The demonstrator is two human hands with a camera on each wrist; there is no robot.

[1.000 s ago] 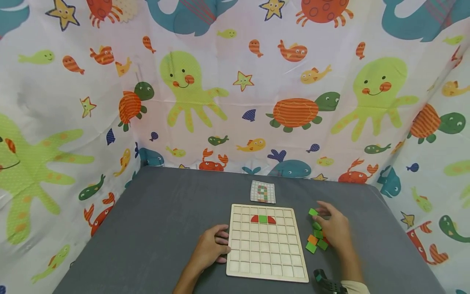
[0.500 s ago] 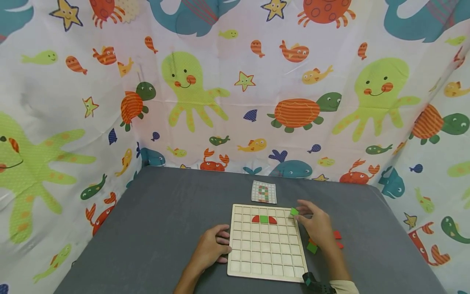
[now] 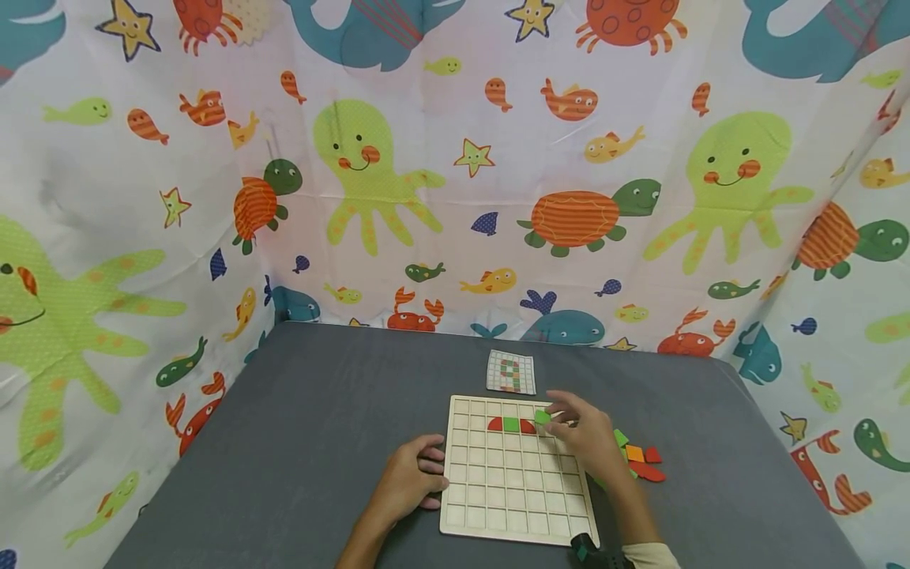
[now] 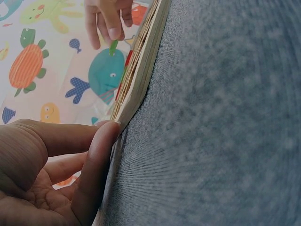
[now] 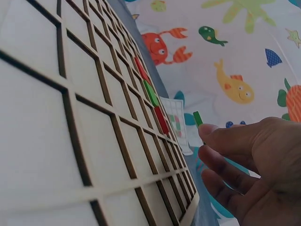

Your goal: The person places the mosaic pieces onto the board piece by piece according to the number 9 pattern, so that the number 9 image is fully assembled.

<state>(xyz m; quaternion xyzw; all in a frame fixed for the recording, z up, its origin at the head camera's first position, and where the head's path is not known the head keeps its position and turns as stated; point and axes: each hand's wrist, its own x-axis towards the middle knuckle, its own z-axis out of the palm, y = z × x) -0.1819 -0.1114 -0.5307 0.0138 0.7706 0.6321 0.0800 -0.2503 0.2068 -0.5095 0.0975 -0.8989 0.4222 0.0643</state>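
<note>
A wooden grid board [image 3: 498, 499] lies on the grey table, with a green square tile [image 3: 510, 425] between two red rounded-corner tiles [image 3: 494, 425] in an upper row. My left hand [image 3: 402, 482] holds the board's left edge; in the left wrist view its thumb and forefinger meet at the board's rim [image 4: 136, 96]. Over the upper right of the grid, my right hand [image 3: 588, 436] pinches another green square tile [image 3: 542, 416] between thumb and fingertips. The right wrist view shows this green tile [image 5: 197, 117] standing on edge in the pinch, raised off the board.
Behind the board lies a small pattern card [image 3: 510, 373] with a printed coloured grid. Loose green, orange [image 3: 635, 454] and red tiles [image 3: 648, 472] are heaped right of the board, partly behind my right forearm. A curtain printed with sea animals [image 3: 576, 221] encloses the table.
My right hand has moved left from the loose tiles to over the board, bringing a green square tile with it. The left hand stays at the board's left edge.
</note>
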